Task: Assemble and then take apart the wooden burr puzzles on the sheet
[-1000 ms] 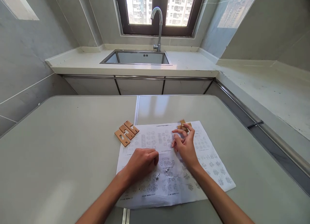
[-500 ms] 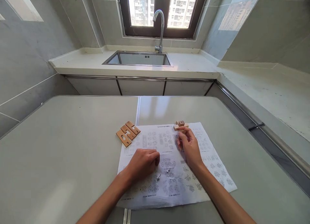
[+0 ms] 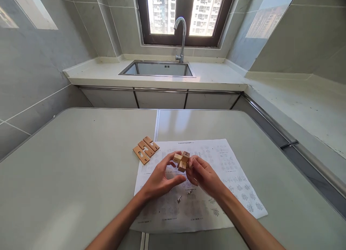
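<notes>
Since a second ago, both hands have left the paper: the right hand [image 3: 203, 175], then pinching at the small wooden block cluster [image 3: 182, 160] on the sheet's far edge, has carried it toward the middle, and the left hand [image 3: 161, 177], then a loose fist flat on the sheet, has come up to meet it. Head view, the only one: cluster now held clear of the table, above the middle of the instruction sheet [image 3: 229, 178], between the two hands. Right fingers closed on its right and lower side, thumb and forefinger doing the pinching. Left fingers spread in a wide curve, forefinger tip at the cluster's upper left, thumb lower and apart from it; reads as steadying rather than clamping, though true contact is hard to confirm. Cluster looks like several short bars locked crosswise; a dark mark on one top face, not legible. Held high and central, likely so both hands reach its faces and the printed diagrams stay readable below. Three flat notched wooden pieces [image 3: 146, 149] lie side by side in a slanted row, off the sheet's far left corner, touching one another, well apart from the hands. Sheet lies across the seam of the grey table [image 3: 67, 178]. Far off: sink [image 3: 158, 68], tap [image 3: 181, 37], window behind.
</notes>
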`<move>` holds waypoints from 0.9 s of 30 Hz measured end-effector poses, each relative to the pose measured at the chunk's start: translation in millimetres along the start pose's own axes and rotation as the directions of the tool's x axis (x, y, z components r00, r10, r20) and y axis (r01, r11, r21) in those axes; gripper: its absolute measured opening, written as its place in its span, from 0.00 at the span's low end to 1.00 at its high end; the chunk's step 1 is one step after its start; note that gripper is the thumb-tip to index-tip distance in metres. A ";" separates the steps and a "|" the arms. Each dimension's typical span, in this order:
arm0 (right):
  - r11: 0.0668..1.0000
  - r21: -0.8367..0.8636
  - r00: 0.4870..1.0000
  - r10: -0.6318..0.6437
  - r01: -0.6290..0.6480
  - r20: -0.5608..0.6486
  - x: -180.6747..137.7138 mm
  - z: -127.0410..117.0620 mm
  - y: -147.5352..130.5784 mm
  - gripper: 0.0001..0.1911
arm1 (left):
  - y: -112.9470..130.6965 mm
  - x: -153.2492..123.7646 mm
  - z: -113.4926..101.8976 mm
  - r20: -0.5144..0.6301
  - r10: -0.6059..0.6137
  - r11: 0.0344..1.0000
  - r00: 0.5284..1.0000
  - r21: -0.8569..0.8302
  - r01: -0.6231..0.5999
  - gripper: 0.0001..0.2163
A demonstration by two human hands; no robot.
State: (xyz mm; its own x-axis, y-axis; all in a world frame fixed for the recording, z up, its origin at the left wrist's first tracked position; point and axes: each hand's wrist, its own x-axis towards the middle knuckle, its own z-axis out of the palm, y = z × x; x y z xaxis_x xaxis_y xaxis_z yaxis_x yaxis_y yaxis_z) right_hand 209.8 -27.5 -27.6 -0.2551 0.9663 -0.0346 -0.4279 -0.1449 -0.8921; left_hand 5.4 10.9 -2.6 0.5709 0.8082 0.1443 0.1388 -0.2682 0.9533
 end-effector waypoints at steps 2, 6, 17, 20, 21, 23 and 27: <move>1.000 -0.009 0.998 0.015 -0.014 0.068 -2.8 2.4 2.1 0.18 | 2.7 0.0 -2.2 0.030 -0.042 0.996 0.999 -0.073 0.044 0.28; 1.000 -0.027 0.990 0.017 -0.013 0.140 -4.3 4.8 2.6 0.16 | 6.9 2.2 -4.5 0.009 -0.082 0.967 0.997 -0.243 0.082 0.27; 0.935 -0.350 0.992 -0.091 0.054 -0.092 -1.6 9.7 3.3 0.19 | 8.3 0.2 4.4 -0.073 -0.088 0.977 0.994 -0.203 0.071 0.28; 0.909 -0.413 0.984 -0.115 0.048 -0.139 -2.6 11.7 4.3 0.16 | 8.6 -0.9 6.2 -0.094 -0.080 0.981 0.992 -0.184 0.061 0.28; 0.913 -0.406 0.985 -0.108 0.044 -0.136 -2.6 12.0 4.6 0.15 | 8.8 -1.2 6.3 -0.099 -0.077 0.983 0.992 -0.176 0.059 0.27; 0.923 -0.382 0.987 -0.099 0.043 -0.127 -2.6 12.2 5.3 0.14 | 9.3 -1.3 6.1 -0.105 -0.070 0.986 0.992 -0.156 0.053 0.27; 0.951 -0.306 0.986 -0.099 0.053 -0.137 -2.8 12.7 7.3 0.16 | 11.0 -1.3 5.8 -0.113 -0.064 0.989 0.991 -0.143 0.048 0.28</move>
State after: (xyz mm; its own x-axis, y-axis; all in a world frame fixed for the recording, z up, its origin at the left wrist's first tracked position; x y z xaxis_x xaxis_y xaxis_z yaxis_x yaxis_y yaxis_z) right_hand 196.3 -33.9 -28.3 -0.0904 0.9959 -0.0076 -0.1553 -0.0217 -0.9876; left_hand 10.8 3.8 6.1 0.4656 0.8779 0.1116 0.0492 -0.1516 0.9872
